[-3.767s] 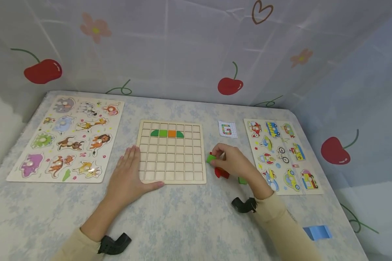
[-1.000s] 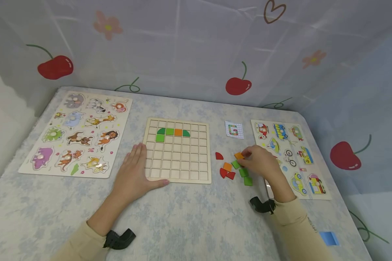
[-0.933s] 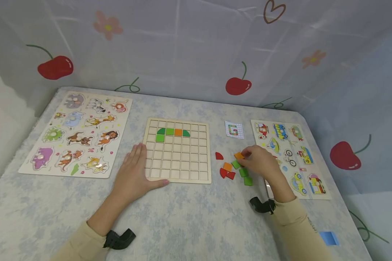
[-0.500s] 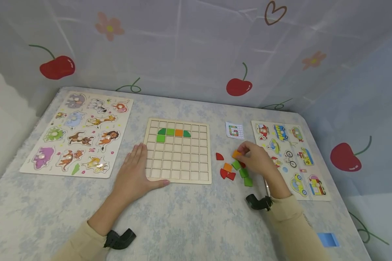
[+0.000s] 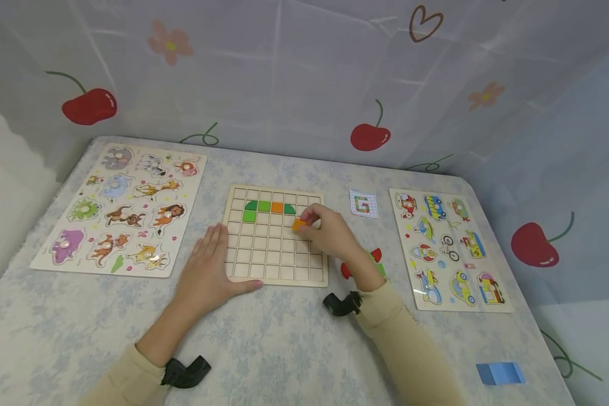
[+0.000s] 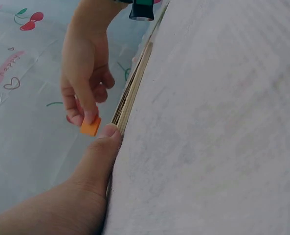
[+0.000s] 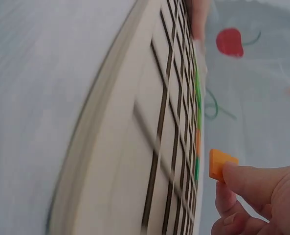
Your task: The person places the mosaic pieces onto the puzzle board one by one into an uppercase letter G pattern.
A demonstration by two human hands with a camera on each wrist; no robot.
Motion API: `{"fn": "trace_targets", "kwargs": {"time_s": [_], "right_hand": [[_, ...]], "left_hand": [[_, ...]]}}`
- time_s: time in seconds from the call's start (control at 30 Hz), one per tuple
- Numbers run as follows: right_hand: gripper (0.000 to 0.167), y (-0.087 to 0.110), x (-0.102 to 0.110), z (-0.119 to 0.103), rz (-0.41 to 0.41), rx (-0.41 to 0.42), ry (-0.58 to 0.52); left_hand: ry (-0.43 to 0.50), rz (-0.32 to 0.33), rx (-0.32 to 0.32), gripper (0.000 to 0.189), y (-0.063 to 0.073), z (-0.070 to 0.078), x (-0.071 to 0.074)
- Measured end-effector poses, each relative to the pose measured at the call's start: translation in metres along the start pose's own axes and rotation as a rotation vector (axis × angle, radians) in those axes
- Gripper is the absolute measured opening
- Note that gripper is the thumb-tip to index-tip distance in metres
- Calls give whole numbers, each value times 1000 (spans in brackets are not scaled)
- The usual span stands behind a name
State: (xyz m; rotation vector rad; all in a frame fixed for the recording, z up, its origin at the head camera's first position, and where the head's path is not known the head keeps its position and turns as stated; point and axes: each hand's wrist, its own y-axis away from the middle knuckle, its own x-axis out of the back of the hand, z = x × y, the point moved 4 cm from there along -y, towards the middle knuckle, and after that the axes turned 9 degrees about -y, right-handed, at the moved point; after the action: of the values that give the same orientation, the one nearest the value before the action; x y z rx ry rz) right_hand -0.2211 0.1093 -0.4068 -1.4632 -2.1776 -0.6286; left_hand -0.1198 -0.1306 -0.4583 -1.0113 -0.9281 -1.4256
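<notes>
My right hand (image 5: 332,234) pinches an orange square tile (image 5: 298,225) between thumb and fingers, over the right part of the wooden grid board (image 5: 274,248). In the right wrist view, the orange tile (image 7: 222,164) is held clear of the board's surface. My left hand (image 5: 203,270) lies with straight fingers along the board's left edge, its thumb at the front edge. In the grid's upper part sit two dark green quarter-round tiles (image 5: 251,205), an orange square (image 5: 278,207) and two light green squares (image 5: 250,216). Loose red and green tiles (image 5: 377,255) are partly hidden behind my right forearm.
A small pattern card (image 5: 363,203) lies right of the grid board. An animal puzzle board (image 5: 122,208) is at the left, a vehicle puzzle board (image 5: 449,248) at the right. A blue object (image 5: 500,373) lies near the front right.
A light green square now sits in the grid's second row of tiles. My right hand has picked the orange square from the loose pile and carried it left over the board. The left hand stays put.
</notes>
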Motion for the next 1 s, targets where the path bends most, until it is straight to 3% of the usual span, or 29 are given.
{"fn": "trace_targets", "kwargs": {"time_s": [0.2, 0.37, 1.0], "right_hand": [[14, -19, -41, -26, -55, 39, -37], [14, -29, -62, -39, -70, 38, -35], [11, -33, -84, -49, -83, 120, 155]], "left_hand": [[-4, 9, -4, 145, 1, 0, 1], [-7, 11, -10, 145, 1, 0, 1], [-22, 19, -19, 145, 1, 0, 0]]}}
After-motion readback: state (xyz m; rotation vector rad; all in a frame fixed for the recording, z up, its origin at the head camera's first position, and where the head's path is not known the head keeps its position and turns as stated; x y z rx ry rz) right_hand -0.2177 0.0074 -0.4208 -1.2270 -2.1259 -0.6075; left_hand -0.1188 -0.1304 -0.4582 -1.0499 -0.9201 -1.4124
